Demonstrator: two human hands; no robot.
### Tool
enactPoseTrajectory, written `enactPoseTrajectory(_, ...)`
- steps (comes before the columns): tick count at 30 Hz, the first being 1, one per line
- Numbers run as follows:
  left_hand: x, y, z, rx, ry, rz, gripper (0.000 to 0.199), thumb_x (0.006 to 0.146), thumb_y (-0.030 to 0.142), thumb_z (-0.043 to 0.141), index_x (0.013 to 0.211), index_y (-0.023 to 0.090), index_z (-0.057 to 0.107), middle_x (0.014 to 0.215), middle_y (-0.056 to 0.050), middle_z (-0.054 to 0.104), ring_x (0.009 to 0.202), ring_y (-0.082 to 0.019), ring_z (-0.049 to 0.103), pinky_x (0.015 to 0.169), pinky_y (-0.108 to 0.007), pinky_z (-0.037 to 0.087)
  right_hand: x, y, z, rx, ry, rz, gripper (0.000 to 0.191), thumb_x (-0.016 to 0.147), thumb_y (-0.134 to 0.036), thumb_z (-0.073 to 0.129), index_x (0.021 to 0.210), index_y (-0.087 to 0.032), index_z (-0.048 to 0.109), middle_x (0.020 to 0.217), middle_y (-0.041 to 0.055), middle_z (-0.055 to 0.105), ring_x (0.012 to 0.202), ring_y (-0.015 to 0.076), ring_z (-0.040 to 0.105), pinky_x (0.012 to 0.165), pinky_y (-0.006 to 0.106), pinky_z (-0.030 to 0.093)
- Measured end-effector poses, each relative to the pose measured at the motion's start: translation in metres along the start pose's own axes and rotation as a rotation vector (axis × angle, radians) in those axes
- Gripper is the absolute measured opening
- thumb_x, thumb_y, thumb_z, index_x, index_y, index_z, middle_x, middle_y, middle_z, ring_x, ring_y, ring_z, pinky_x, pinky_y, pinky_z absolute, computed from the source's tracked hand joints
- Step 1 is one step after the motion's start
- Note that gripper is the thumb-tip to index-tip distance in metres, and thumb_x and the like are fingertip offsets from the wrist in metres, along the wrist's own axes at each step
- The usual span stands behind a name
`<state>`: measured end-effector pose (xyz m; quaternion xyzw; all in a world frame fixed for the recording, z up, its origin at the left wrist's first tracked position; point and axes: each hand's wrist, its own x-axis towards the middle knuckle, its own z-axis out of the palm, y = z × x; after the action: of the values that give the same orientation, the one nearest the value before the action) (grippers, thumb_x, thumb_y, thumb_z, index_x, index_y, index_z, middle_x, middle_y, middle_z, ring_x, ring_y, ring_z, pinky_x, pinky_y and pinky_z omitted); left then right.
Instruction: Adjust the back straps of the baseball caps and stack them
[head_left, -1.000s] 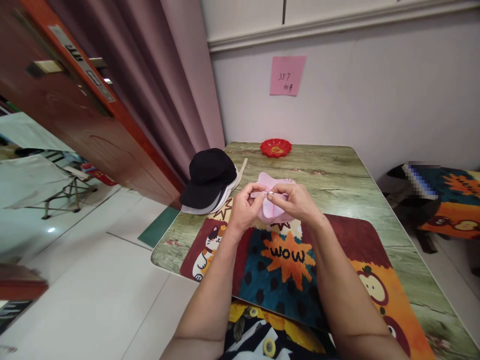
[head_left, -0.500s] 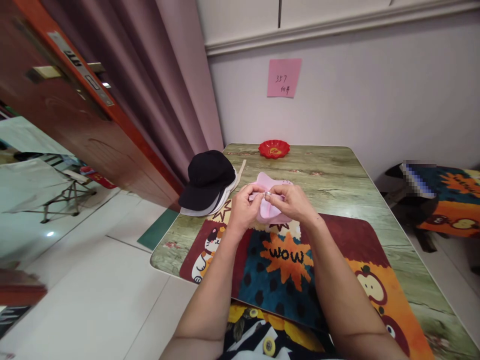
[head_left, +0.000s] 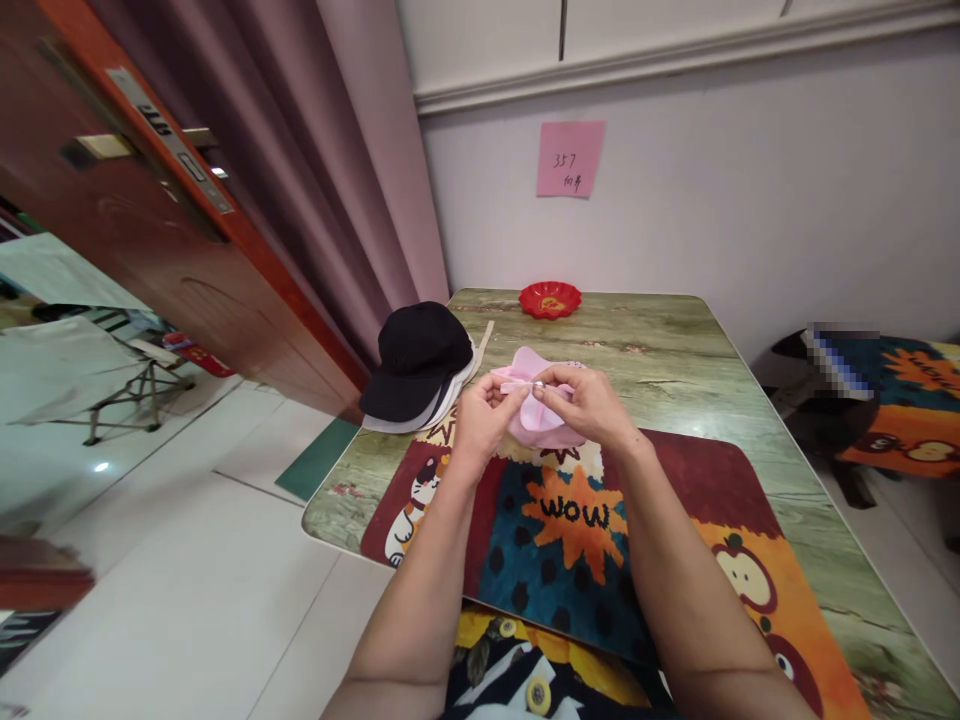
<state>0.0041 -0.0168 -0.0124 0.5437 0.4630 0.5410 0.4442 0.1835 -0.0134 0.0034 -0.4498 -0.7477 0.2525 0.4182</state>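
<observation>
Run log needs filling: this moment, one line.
left hand: holding pink cap | right hand: holding same cap | black cap: stacked

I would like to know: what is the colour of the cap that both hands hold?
The cap is light pink, seen best in the head view.

pink sticky note (head_left: 570, 160): handwritten "357", squiggly characters underneath, kinda unreadable | desk mat (head_left: 517, 560): big chunky "WOW" on an orange starburst (head_left: 574, 535)

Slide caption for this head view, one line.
Left hand and right hand pinch a narrow strip on a pink cap above a printed mat, near a black-topped cap stack.
</observation>
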Motion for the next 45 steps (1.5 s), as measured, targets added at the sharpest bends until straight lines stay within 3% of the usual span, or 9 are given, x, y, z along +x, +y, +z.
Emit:
enactPoseTrajectory(5,-0.004,0.004,0.004,-0.101,-0.041,-0.056,0.030,0.075,0.041,0.079,0.079,0.015,0.064,0.057,0.003,0.058,0.047,-0.007,0.049,0.046,-0.019,0.038,0.000,-0.001,0.002,-0.018,0.014,-0.081,0.027,0.083,-0.030,0.074,0.110,-0.025,0.074,0.099,0.0009,0.079,0.087,0.0189,0.072,0.081,0.029,0.050)
enactPoseTrajectory(10,-0.004,0.004,0.009,-0.133,-0.028,-0.048,0.032,0.072,0.041,0.082,0.079,0.015,0.064,0.056,0.003,0.060,0.045,-0.008,0.052,0.045,-0.019,0.043,0.002,0.003,0.007,-0.149,0.084,-0.165,0.015,0.085,-0.025,0.073,0.099,-0.026,0.077,0.103,0.0021,0.080,0.096,0.0219,0.075,0.087,0.032,0.052)
enactPoseTrajectory(17,-0.006,0.001,0.017,-0.214,0.086,-0.044,0.029,0.072,0.038,0.079,0.077,0.018,0.059,0.064,0.003,0.064,0.053,-0.011,0.063,0.053,-0.023,0.055,0.001,0.000,0.013,-0.277,0.136,-0.222,0.015,0.086,-0.030,0.071,0.097,-0.024,0.078,0.099,0.0044,0.080,0.094,0.0237,0.074,0.089,0.035,0.053)
enactPoseTrajectory(28,-0.011,0.004,0.024,-0.157,0.129,-0.008,0.024,0.078,0.033,0.070,0.075,0.021,0.051,0.062,0.006,0.057,0.054,-0.010,0.061,0.056,-0.023,0.056,0.001,-0.001,0.013,-0.242,0.114,-0.156,0.016,0.084,-0.028,0.070,0.098,-0.026,0.077,0.103,0.0050,0.079,0.100,0.0257,0.072,0.094,0.038,0.051)
enactPoseTrajectory(31,-0.008,0.003,0.020,-0.158,0.109,-0.007,0.027,0.077,0.036,0.073,0.079,0.020,0.052,0.064,0.005,0.061,0.056,-0.011,0.064,0.058,-0.025,0.057,0.001,-0.003,0.010,-0.197,0.081,-0.139,0.017,0.086,-0.029,0.069,0.101,-0.026,0.076,0.103,0.0044,0.079,0.097,0.0239,0.072,0.090,0.035,0.050)
enactPoseTrajectory(35,-0.005,0.004,0.012,-0.135,0.067,-0.026,0.031,0.076,0.038,0.077,0.082,0.019,0.053,0.065,0.002,0.065,0.055,-0.012,0.064,0.056,-0.024,0.056,0.001,-0.002,0.000,-0.182,0.041,-0.048,0.031,0.085,-0.034,0.073,0.114,-0.024,0.072,0.096,0.0038,0.079,0.092,0.0229,0.072,0.082,0.032,0.048)
enactPoseTrajectory(39,-0.005,0.003,0.007,-0.092,0.027,-0.036,0.032,0.075,0.038,0.078,0.083,0.017,0.055,0.067,0.000,0.065,0.054,-0.012,0.062,0.055,-0.023,0.053,0.000,0.001,-0.006,-0.117,-0.051,0.004,0.022,0.090,-0.042,0.067,0.091,-0.022,0.076,0.086,0.0027,0.078,0.079,0.0188,0.069,0.072,0.028,0.044)
enactPoseTrajectory(42,-0.006,0.004,0.006,0.014,0.076,0.033,0.027,0.080,0.035,0.073,0.094,0.017,0.058,0.080,-0.003,0.068,0.059,-0.011,0.062,0.058,-0.023,0.052,-0.001,-0.001,-0.006,-0.069,-0.058,0.007,0.022,0.092,-0.036,0.062,0.085,-0.021,0.076,0.081,0.0011,0.077,0.073,0.0159,0.066,0.069,0.026,0.042)
enactPoseTrajectory(45,-0.006,0.008,0.002,0.298,0.108,0.245,0.038,0.083,0.024,0.066,0.120,0.020,0.058,0.121,-0.011,0.068,0.078,-0.014,0.067,0.074,-0.028,0.055,-0.001,-0.003,-0.005,-0.063,-0.048,0.003,0.019,0.090,-0.034,0.064,0.084,-0.020,0.075,0.078,0.0002,0.075,0.070,0.0150,0.064,0.067,0.026,0.040)
